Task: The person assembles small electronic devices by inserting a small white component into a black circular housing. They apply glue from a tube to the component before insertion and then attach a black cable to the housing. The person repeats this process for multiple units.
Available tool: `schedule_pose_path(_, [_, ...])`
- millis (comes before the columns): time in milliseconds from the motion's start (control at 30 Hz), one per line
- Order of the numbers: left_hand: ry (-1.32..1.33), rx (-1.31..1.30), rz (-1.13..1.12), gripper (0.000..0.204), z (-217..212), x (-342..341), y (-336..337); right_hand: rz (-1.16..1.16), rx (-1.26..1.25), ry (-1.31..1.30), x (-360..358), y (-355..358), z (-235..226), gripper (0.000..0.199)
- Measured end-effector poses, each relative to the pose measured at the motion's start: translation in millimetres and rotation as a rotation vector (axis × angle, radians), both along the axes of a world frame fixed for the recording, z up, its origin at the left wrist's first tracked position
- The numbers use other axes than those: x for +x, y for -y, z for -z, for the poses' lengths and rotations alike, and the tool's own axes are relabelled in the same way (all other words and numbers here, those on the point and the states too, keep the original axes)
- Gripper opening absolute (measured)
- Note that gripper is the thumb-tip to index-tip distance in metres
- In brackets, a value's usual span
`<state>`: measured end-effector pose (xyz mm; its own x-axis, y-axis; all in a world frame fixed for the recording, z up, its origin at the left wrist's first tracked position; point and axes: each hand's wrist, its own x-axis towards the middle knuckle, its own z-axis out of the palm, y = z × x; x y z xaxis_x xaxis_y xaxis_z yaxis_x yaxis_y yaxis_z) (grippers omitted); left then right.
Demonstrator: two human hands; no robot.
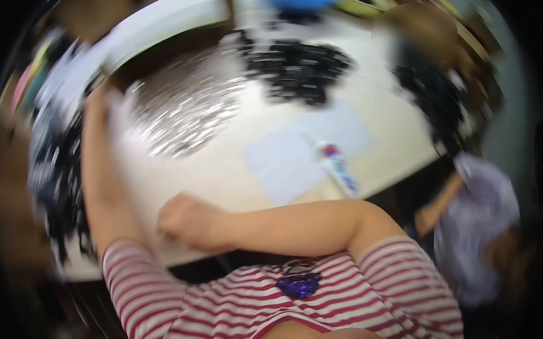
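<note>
My left arm stretches far forward along the table's left side. Its hand [101, 92] is smeared by motion, beside a whitish blur and near a spread of shiny, clear or silvery small pieces [192, 115]. Bent across my front, my right arm ends in a closed hand [186, 223] low over the table's near left part. Its fingers are curled in, and what they hold, if anything, is hidden. A white tube with red and blue marks [340, 170] lies on a pale blue sheet [283, 163] right of the middle.
A heap of small black pieces [301, 67] lies on the white table [389, 105] beyond the sheet. Long black items [65, 176] hang along the left edge. At the back is a blue basin [304, 0]. Another person [476, 222] is at the right.
</note>
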<state>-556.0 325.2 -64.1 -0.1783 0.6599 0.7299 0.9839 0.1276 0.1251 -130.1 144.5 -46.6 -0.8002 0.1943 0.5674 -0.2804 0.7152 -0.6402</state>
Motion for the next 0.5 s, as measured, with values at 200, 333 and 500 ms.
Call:
schedule_pose_path(200, [0.243,0.018,-0.128,0.026,-58.0,61.5,59.9,-0.004,-0.035,0.124,4.5,1.2,-14.9,0.014])
schedule_pose_path(333, [0.493,0.149,-0.234,0.026,-87.6,55.4,96.7,-0.009,-0.037,0.126,4.9,2.1,-15.4,0.014])
schedule_pose_path(500, [0.795,0.375,-0.100,0.023,-111.1,5.0,177.4,-0.014,-0.054,0.132,2.1,1.6,-14.0,0.013])
